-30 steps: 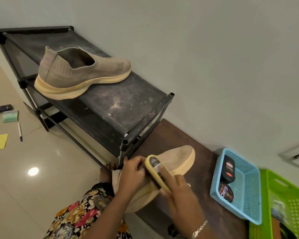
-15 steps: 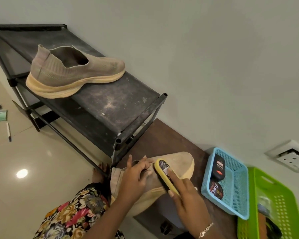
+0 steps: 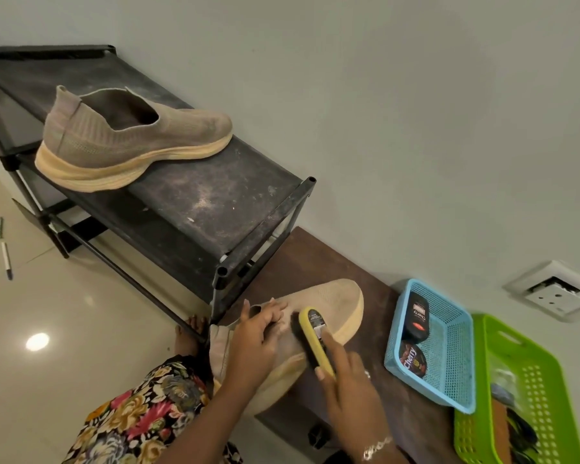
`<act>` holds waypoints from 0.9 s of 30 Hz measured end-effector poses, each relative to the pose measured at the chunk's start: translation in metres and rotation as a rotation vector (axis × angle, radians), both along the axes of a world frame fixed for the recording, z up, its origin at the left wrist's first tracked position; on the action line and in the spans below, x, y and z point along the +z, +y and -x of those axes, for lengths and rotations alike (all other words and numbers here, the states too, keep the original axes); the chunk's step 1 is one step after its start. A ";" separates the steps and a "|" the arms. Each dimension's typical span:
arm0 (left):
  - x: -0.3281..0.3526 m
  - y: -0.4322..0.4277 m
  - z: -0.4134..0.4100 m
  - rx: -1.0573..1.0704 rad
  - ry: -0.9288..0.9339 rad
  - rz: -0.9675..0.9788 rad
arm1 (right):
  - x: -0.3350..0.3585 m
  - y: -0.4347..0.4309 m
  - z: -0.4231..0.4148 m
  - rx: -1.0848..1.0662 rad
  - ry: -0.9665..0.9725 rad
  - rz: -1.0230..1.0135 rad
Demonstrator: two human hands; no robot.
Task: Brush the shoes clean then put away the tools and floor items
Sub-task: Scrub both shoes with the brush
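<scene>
On the brown counter (image 3: 315,262), your left hand (image 3: 252,343) grips the tan shoe (image 3: 332,296); your right-hand (image 3: 349,380) fingers clasp the yellow shoe brush (image 3: 313,336), now nearer the toe.

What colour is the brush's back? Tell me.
The brush back is yellow, clearest in the head view.

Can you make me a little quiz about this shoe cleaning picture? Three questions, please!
1. True or false: the right hand holds the yellow brush against the pale shoe.
2. Where is the darker shoe? A) in a green crate B) on top of the black rack C) on the floor
3. What colour is the basket that holds the polish tin?
Key: 1 true; 2 B; 3 blue.
</scene>
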State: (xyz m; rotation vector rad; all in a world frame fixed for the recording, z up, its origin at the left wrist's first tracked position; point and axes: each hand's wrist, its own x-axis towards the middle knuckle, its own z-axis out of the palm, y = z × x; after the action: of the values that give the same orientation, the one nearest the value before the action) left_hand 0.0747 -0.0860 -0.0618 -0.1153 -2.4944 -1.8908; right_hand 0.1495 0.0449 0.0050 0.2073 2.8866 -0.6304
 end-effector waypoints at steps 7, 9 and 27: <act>-0.008 0.007 -0.001 -0.021 0.022 0.043 | -0.007 0.021 0.026 -0.157 -0.097 -0.022; -0.011 0.009 -0.002 -0.013 0.021 0.057 | -0.003 -0.013 -0.002 -0.105 -0.080 0.197; 0.017 0.001 0.003 -0.018 -0.256 -0.297 | -0.020 -0.028 -0.011 0.015 0.120 0.582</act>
State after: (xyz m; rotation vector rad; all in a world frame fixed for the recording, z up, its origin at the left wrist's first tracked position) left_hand 0.0720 -0.0853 -0.0450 0.1142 -2.3199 -2.3931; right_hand 0.1601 0.0172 -0.0153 0.0643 2.6595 -1.4754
